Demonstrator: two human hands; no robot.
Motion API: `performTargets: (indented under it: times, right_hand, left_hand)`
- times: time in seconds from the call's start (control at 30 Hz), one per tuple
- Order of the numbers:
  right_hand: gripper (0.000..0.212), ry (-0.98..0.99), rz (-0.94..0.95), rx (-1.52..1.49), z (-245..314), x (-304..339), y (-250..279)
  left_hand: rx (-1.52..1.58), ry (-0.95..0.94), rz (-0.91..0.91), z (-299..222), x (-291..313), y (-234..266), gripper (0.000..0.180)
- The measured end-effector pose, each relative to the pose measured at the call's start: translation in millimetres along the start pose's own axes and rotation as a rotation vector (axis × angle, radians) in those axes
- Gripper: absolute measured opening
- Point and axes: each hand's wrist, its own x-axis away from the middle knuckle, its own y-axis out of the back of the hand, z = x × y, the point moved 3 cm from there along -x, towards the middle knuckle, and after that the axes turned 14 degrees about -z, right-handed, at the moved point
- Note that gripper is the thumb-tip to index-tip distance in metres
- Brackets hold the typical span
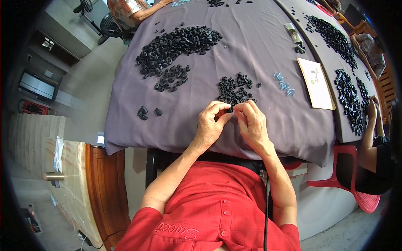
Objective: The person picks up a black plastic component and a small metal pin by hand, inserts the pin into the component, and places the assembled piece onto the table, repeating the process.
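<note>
In front of my body, both hands meet just above the near part of the cloth. My left hand (211, 122) pinches a small black plastic part (229, 110) between thumb and fingers. Its fingers closed, my right hand (252, 121) touches or nearly touches that part from the other side; whatever its fingertips hold is hidden. Right beyond my fingertips lies a pile of small black plastic pieces (228, 89). To the right of it is a loose heap of thin metal springs (284, 85). A large mound of ridged black pieces (176, 46) spreads farther left.
A grey-purple cloth (192, 98) covers the table. Several stray black parts (143, 112) lie at the left. On the right are a flat board (315, 83) and more black piles (349, 100) beside another person's hands (372, 109). A red chair (354, 175) stands there. Another person's arm (148, 12) rests far left.
</note>
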Motion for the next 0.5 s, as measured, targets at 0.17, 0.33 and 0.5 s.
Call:
performTargets:
  times: [0.17, 0.33, 0.5]
  right_hand:
    - [0.013, 0.124, -0.013, 0.07, 0.8, -0.4, 0.6]
    - [0.012, -0.025, -0.064, 0.002, 3.8, 0.0, -0.1]
    - [0.018, -0.011, -0.023, -0.121, 8.1, 1.6, -5.1]
  left_hand:
    - [-0.049, -0.143, 0.047, -10.5, -1.4, -1.9, 0.023]
    - [0.063, -0.046, 0.049, -7.2, 0.4, -0.8, 0.022]
    - [0.335, 0.223, 0.097, 13.2, 0.6, 3.5, 0.018]
